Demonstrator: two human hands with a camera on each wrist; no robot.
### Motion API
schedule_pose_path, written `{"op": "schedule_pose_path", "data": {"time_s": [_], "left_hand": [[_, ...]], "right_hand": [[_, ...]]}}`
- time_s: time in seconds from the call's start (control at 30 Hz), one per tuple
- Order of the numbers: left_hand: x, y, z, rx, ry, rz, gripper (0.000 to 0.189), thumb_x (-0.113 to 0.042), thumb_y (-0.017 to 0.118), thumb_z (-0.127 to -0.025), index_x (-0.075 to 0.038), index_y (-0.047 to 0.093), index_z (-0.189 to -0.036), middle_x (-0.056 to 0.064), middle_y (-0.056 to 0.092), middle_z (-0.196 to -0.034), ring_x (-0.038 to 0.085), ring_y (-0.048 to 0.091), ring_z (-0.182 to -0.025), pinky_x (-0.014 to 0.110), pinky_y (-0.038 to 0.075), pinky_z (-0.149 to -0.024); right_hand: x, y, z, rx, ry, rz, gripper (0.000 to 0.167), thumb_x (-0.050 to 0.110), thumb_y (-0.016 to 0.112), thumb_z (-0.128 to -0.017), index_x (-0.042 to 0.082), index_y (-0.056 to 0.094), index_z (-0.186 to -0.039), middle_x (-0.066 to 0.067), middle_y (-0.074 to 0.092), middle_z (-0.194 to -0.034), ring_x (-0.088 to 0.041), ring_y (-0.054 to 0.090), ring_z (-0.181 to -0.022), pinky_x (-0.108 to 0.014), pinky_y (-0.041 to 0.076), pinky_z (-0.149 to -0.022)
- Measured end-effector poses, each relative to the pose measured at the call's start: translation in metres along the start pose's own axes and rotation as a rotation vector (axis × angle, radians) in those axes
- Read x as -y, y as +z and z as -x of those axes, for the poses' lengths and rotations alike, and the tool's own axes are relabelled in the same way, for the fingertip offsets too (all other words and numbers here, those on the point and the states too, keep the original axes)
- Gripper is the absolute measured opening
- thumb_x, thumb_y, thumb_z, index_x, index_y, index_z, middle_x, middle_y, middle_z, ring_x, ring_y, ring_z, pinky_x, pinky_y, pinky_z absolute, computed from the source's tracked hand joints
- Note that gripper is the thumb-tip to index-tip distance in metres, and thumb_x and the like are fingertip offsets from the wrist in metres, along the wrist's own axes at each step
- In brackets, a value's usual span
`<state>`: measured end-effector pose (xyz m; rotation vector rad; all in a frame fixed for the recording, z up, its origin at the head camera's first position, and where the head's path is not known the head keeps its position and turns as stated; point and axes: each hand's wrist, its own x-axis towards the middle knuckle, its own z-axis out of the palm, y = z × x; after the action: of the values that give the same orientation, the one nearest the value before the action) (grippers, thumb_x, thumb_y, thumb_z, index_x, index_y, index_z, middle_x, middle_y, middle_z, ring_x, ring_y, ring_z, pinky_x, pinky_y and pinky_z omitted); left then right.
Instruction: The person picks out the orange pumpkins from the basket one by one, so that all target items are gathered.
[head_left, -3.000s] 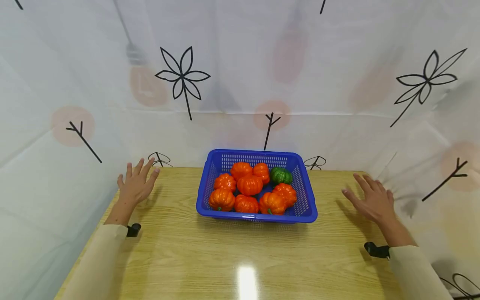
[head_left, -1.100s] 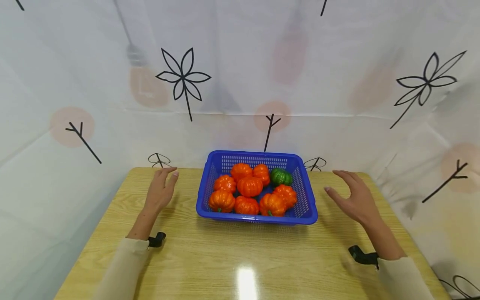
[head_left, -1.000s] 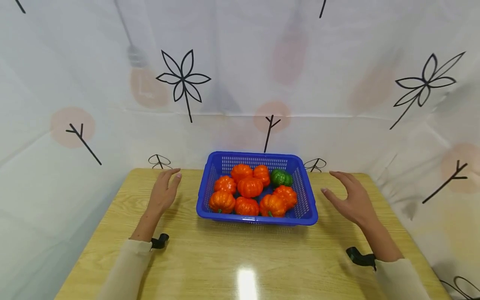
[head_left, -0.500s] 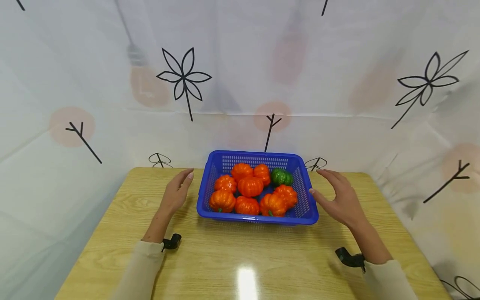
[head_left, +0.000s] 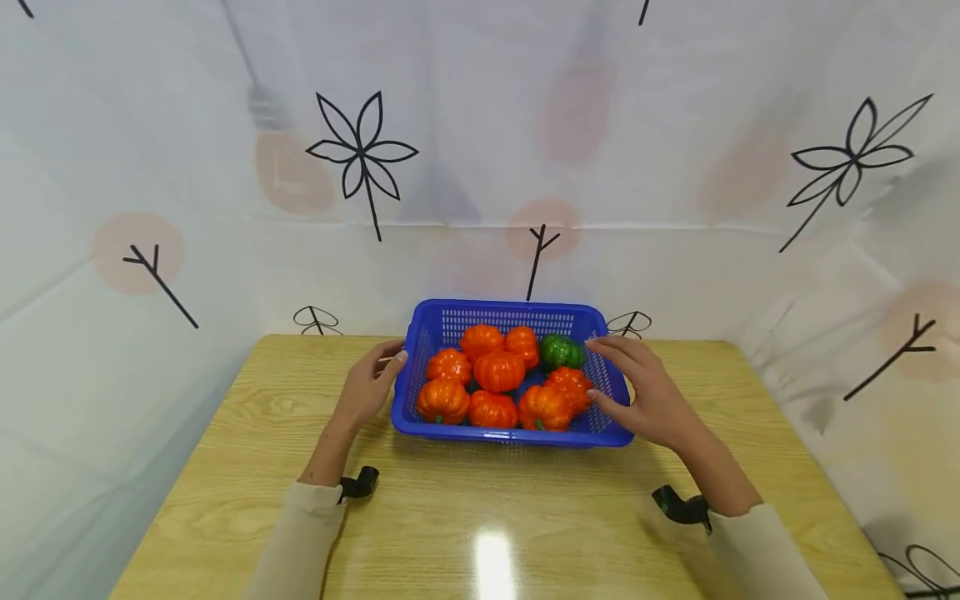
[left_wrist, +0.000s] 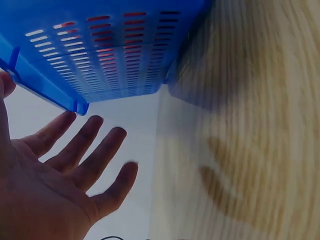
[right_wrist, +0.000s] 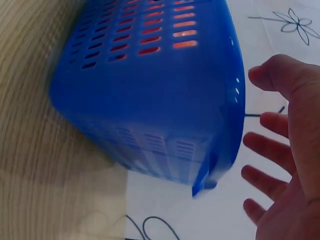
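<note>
A blue plastic basket (head_left: 510, 437) with slotted walls stands on the wooden table, holding several small orange pumpkins (head_left: 500, 371) and one green pumpkin (head_left: 562, 352). My left hand (head_left: 369, 387) is at the basket's left side, thumb right at the rim. In the left wrist view that hand's fingers (left_wrist: 107, 155) are spread, one fingertip at the underside of the rim. My right hand (head_left: 651, 396) is over the basket's right rim, thumb and fingers parted and overlapping the inside in the head view. Seen from the right wrist, its fingers (right_wrist: 267, 147) are apart from the basket wall.
The pale wooden table (head_left: 420, 517) ends at a white curtain (head_left: 480, 167) printed with black leaf drawings, which also hangs along both sides. A wrist camera (head_left: 360, 482) is strapped on the left wrist, another camera (head_left: 681, 507) on the right.
Both hands have moved inward from the table's sides, the left to the basket's left rim and the right over its right rim. Basket and pumpkins have kept their places.
</note>
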<state>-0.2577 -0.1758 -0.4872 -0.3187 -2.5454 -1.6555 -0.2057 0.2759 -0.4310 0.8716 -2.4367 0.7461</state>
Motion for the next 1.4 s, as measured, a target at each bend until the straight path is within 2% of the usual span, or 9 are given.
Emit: {"op": "schedule_pose_path", "data": {"time_s": [0.23,0.4,0.57,0.67,0.8,0.97,1.1,1.4], "left_hand": [[-0.003,0.008,-0.004,0.076,-0.03,0.082,0.058,-0.033,0.061,-0.109,-0.013,0.044,-0.161,0.018,0.057,-0.15,0.04,0.062,-0.132,0.057,0.054,-0.105],[-0.002,0.011,-0.003,0.13,-0.028,0.19,0.061,-0.024,0.059,-0.11,-0.013,0.035,-0.165,0.021,0.053,-0.154,0.042,0.06,-0.134,0.058,0.055,-0.103],[-0.002,0.011,-0.003,0.148,-0.042,0.243,0.061,-0.022,0.059,-0.111,-0.013,0.033,-0.165,0.021,0.051,-0.156,0.043,0.057,-0.138,0.059,0.053,-0.105],[-0.001,0.01,-0.002,0.154,-0.043,0.251,0.061,-0.021,0.057,-0.111,-0.011,0.031,-0.165,0.021,0.048,-0.159,0.044,0.055,-0.14,0.06,0.052,-0.105],[0.0,0.009,-0.002,0.151,-0.035,0.268,0.061,-0.02,0.057,-0.111,-0.01,0.031,-0.165,0.022,0.046,-0.16,0.045,0.054,-0.141,0.06,0.051,-0.106],[0.0,0.009,-0.003,0.157,-0.029,0.294,0.06,-0.018,0.055,-0.112,-0.01,0.03,-0.166,0.024,0.045,-0.16,0.047,0.052,-0.141,0.062,0.05,-0.107],[0.0,0.009,-0.002,0.163,-0.048,0.317,0.061,-0.018,0.055,-0.112,-0.011,0.028,-0.166,0.023,0.045,-0.16,0.046,0.053,-0.141,0.061,0.051,-0.107],[-0.001,0.009,0.002,0.174,-0.067,0.322,0.062,-0.02,0.054,-0.112,-0.012,0.026,-0.167,0.023,0.042,-0.162,0.046,0.051,-0.143,0.058,0.052,-0.107]], "right_hand": [[0.003,0.005,-0.006,0.122,-0.049,0.019,0.068,0.012,0.087,-0.084,0.007,0.061,-0.147,-0.018,0.058,-0.148,-0.043,0.05,-0.138,-0.071,0.041,-0.109],[0.003,0.006,-0.014,0.201,-0.069,-0.015,0.068,0.011,0.086,-0.085,0.007,0.06,-0.147,-0.019,0.058,-0.148,-0.045,0.053,-0.136,-0.069,0.047,-0.105],[0.001,0.011,-0.021,0.357,-0.059,-0.102,0.066,0.013,0.086,-0.089,0.015,0.06,-0.15,-0.011,0.059,-0.149,-0.039,0.055,-0.137,-0.063,0.051,-0.105],[0.001,0.015,-0.026,0.441,-0.09,-0.134,0.065,0.013,0.085,-0.09,0.018,0.061,-0.149,-0.007,0.058,-0.151,-0.035,0.053,-0.139,-0.059,0.051,-0.107],[0.003,0.018,-0.033,0.523,-0.144,-0.154,0.061,0.012,0.084,-0.089,0.015,0.064,-0.146,-0.006,0.056,-0.154,-0.034,0.052,-0.141,-0.059,0.049,-0.109],[0.007,0.019,-0.039,0.621,-0.151,-0.162,0.059,0.007,0.081,-0.091,0.014,0.064,-0.147,-0.007,0.056,-0.155,-0.036,0.051,-0.143,-0.06,0.049,-0.109],[0.009,0.022,-0.041,0.675,-0.144,-0.167,0.064,0.004,0.081,-0.091,0.015,0.061,-0.151,-0.004,0.055,-0.157,-0.035,0.05,-0.145,-0.059,0.048,-0.111],[0.013,0.029,-0.046,0.73,-0.091,-0.167,0.071,-0.001,0.082,-0.088,0.017,0.058,-0.153,0.0,0.054,-0.158,-0.035,0.047,-0.148,-0.063,0.04,-0.117]]}}
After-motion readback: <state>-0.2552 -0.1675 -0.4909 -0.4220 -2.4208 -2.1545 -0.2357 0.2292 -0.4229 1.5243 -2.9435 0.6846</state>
